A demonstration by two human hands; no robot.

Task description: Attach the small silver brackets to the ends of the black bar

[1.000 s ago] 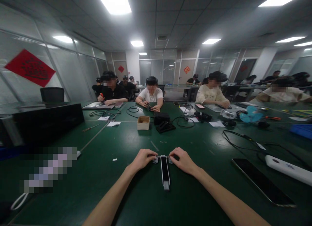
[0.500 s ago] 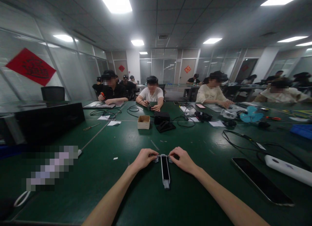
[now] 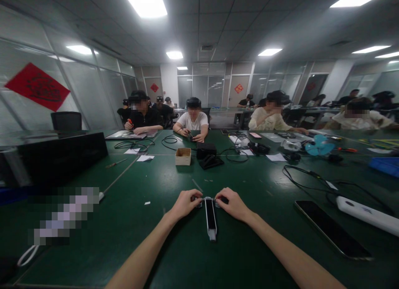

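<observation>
Head view, first inspector: the slim device (image 3: 211, 218) lies flat on the green table (image 3: 131, 239), straight in front of the wearer, with its long axis pointing away from them. Both hands are at its far end. The left hand (image 3: 186, 202) is curled, its fingertips closed on the far-left corner. The right hand (image 3: 232, 202) mirrors it on the far-right corner. Neither hand is spread.

Second inspector: Is the device lifted?

First inspector: Not that I can see. Its near end rests on the table and the body looks level. Only the far end is gripped.

Second inspector: How far along is the work?

First inspector: My judgement is that it is at an early or middle stage. The device is laid out and both hands have their grip, so positioning appears done. Whether anything at the far end is seated, loose or coming away, I cannot tell, because the fingers cover it. Neither hand holds a tool. Whatever is being worked at that end reads as unfinished, with both hands committed to it.

Second inspector: What else is nearby?

First inspector: A dark phone (image 3: 332, 230) lies well to the right, with a white power strip (image 3: 368, 214) beyond it. A cardboard box (image 3: 183, 156) sits farther up the table, well apart from the hands. A person in a white top (image 3: 193, 122) and others sit across the table, their hands nowhere near this device.
</observation>
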